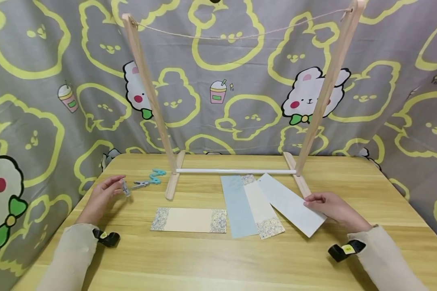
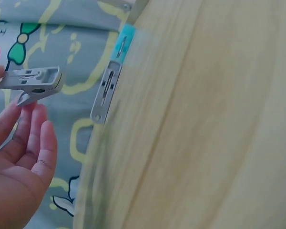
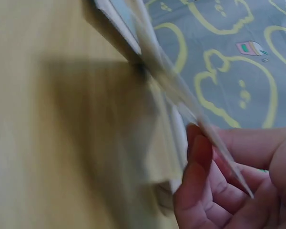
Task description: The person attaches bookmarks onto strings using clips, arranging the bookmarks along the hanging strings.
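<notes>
My left hand (image 1: 100,198) pinches a grey clothespin (image 2: 33,81) by its handles, held up off the table at the left. Near it on the tabletop lie another grey clothespin (image 1: 141,184) and some turquoise clothespins (image 1: 155,178). At the right, my right hand (image 1: 333,209) pinches the near right edge of a plain whitish card (image 1: 291,204), which is tilted up from the table in the right wrist view. Beside that card lie a pale blue card (image 1: 238,208) and a cream card with lacy ends (image 1: 260,200), partly overlapping. A similar cream card (image 1: 188,220) lies crosswise further left.
A wooden stand rises at the back, with a left post (image 1: 151,97), a right post (image 1: 324,93) and a white bottom bar (image 1: 236,171). Sagging twine (image 1: 236,38) joins the post tops. A patterned grey curtain (image 1: 240,121) hangs behind the wooden table (image 1: 189,258).
</notes>
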`<state>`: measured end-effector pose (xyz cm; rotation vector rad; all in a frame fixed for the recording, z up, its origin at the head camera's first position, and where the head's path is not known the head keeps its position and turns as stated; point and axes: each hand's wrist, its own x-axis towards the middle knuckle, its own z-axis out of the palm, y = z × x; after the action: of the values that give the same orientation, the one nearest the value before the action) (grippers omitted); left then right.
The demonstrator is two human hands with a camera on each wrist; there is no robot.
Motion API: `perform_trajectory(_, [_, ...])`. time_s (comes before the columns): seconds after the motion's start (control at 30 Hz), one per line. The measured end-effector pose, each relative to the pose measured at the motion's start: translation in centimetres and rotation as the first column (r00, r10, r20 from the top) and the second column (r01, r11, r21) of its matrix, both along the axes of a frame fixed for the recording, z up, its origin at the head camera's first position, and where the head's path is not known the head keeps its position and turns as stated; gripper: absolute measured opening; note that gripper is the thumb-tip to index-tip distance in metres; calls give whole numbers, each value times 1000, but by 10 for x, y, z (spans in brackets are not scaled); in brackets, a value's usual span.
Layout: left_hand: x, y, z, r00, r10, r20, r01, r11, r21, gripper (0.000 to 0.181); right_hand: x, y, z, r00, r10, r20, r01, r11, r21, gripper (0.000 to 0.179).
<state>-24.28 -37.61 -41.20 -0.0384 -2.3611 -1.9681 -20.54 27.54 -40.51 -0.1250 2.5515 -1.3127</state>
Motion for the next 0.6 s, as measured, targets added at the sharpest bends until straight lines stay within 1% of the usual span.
perform_trajectory(0.07, [0,2,0,1000,22,-19,-23,1000,-22,25,1,7,4,999,23,-27,-23,1000,9,35])
perform_trajectory(0.13, [0,5,1,999,43,-8,-44,996,-78,29,2,12,8,999,27,-17,-27,1000,-11,35])
perform_trajectory(0.2, [0,9,3,999,48,11,-46,989,-138,38,3,18,13,1000,21,-14,-22,999,-27,35])
perform_trajectory(0.3, [0,17,7,999,35,36,-27,982,-189,56,4,21,21,1000,13,-14,-13,999,-49,36])
perform_trajectory(0.4, [0,27,13,999,18,40,-10,982,-188,61,3,22,26,999,-5,-38,3,998,-62,37])
perform_trajectory(0.47, [-1,34,17,999,11,45,-3,985,-173,61,1,21,29,999,-20,-49,16,997,-81,37])
perform_trajectory(0.6, [-4,53,26,999,4,44,2,990,-138,63,-5,16,37,996,-77,-50,71,991,-115,37])
